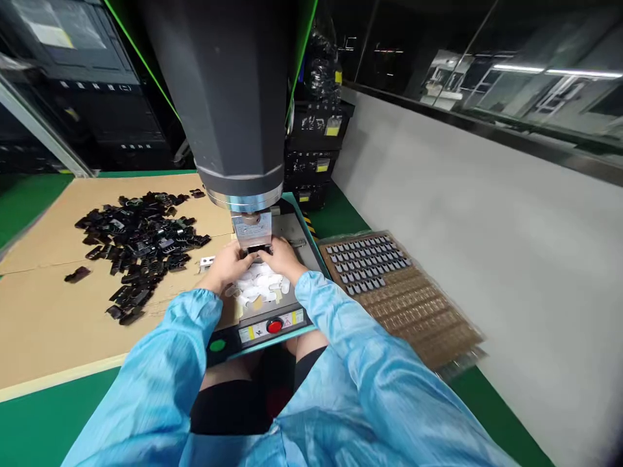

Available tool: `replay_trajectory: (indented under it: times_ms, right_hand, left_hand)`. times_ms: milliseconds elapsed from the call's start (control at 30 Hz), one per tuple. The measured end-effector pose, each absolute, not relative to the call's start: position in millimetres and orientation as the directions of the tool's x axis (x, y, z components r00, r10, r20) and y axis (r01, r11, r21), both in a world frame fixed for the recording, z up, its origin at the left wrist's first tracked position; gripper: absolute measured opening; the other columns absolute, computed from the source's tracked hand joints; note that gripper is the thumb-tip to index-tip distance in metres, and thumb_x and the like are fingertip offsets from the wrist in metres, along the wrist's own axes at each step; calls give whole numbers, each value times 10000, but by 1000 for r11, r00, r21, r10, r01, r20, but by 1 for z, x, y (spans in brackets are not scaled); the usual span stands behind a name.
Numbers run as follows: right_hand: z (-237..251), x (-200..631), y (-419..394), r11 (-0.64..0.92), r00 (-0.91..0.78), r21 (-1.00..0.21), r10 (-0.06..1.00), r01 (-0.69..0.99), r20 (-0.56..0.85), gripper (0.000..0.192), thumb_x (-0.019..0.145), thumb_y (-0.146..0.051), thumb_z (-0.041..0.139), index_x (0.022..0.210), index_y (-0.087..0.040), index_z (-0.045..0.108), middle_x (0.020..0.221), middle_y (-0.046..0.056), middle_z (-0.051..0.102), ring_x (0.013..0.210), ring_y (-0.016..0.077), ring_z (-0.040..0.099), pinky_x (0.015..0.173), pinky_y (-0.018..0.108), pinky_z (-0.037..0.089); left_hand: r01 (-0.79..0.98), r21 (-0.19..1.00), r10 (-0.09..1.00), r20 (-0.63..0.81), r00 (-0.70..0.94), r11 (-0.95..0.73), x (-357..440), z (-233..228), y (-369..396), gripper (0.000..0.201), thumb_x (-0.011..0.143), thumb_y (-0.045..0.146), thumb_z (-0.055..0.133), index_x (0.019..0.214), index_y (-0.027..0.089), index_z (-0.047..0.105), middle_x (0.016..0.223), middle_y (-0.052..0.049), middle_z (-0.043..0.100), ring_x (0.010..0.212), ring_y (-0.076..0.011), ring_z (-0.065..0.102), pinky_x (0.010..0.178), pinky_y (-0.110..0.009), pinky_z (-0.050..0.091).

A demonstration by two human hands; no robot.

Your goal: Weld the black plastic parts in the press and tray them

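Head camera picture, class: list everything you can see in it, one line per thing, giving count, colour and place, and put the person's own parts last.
press machine: one, dark grey column with a silver ring, centre, over the work plate
small black part: one, black, under the machine head, between the fingertips of both hands
white pieces: a small pile, white, on the plate in front of the hands
red button: one, red, front panel
green button: one, green, front panel, left
black parts: a loose heap, too many to count, black, on the cardboard
cardboard sheet: one, tan, left on the bench
tray: one, brown, partly filled with dark parts, right of the machine
bench: one, green
sleeves: two, light blue
left hand: one, at the small black part
right hand: one, at the small black part
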State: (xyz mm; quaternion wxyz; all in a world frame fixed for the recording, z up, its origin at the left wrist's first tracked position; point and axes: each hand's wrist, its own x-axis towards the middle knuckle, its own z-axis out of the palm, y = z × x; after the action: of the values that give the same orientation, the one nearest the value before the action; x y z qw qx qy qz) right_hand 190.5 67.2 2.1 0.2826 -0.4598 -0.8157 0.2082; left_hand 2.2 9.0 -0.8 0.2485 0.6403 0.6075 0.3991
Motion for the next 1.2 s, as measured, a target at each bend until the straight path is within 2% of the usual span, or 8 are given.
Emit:
replay_trajectory:
  times_ms: [100,200,300,400,500,633,1033,1200]
  right_hand:
    - [5,193,66,427,-370,-714,895,554,247,164,909,-288,766,1032,-181,754,936,52,747,886,223,673,851,324,541]
    - [0,208,47,319,-295,-864,932,390,211,192,910,-242,709,1088,-194,764,823,-1,717,762,174,652,762,286,534]
    - [-9,225,6,246,-270,-957,942,156,198,327,911,-232,698,1236,-221,738,882,6,741,765,164,675,764,295,568]
    - [-16,237,-45,213,-317,-977,925,-26,210,367,908,-242,712,1275,-237,702,986,36,758,864,186,733,850,345,615]
    - [-16,240,-86,203,-333,-973,915,-107,228,355,911,-234,696,1266,-240,680,1084,56,758,979,204,757,938,378,626]
    - [-15,244,-113,225,-338,-971,910,-82,240,381,909,-209,680,1288,-247,667,1134,59,761,1017,205,758,976,385,627]
    - [-10,252,-130,262,-319,-965,912,-30,258,341,938,-249,709,1278,-252,677,1153,71,767,988,214,754,929,385,626]
    - [-2,249,-133,183,-307,-972,926,-147,221,329,978,-353,725,1284,-256,653,1169,75,766,1018,221,750,919,387,628]
  left_hand:
    - [506,858,975,175,-134,-84,5,1,2,461,854,582,778,1033,157,779,879,-89,716,793,-241,635,770,-364,522]
    - [254,966,962,117,-246,-53,14,1,-25,629,800,653,847,1147,134,770,865,-68,708,751,-198,615,720,-320,503]
    - [-50,997,955,35,-295,-52,33,0,-70,772,725,619,941,1293,144,726,903,-57,726,786,-180,646,741,-295,529]
    - [-180,982,950,-2,-311,-56,58,-1,-117,698,707,532,985,1247,171,728,878,-35,730,776,-159,662,761,-279,561]
    - [-231,970,945,-4,-328,-76,81,-1,-152,603,711,497,994,1160,192,731,919,-41,753,826,-168,707,840,-301,605]
    - [-278,956,947,5,-322,-99,95,-4,-175,544,748,478,977,1150,210,729,1036,-65,779,902,-183,743,920,-335,626]
    - [-282,955,954,-2,-300,-87,100,-5,-187,504,766,448,965,1146,206,739,990,-59,779,865,-176,734,875,-320,625]
    - [-355,933,956,-42,-291,-67,97,-3,-187,466,769,436,977,1073,189,724,980,-65,780,824,-165,734,782,-274,621]
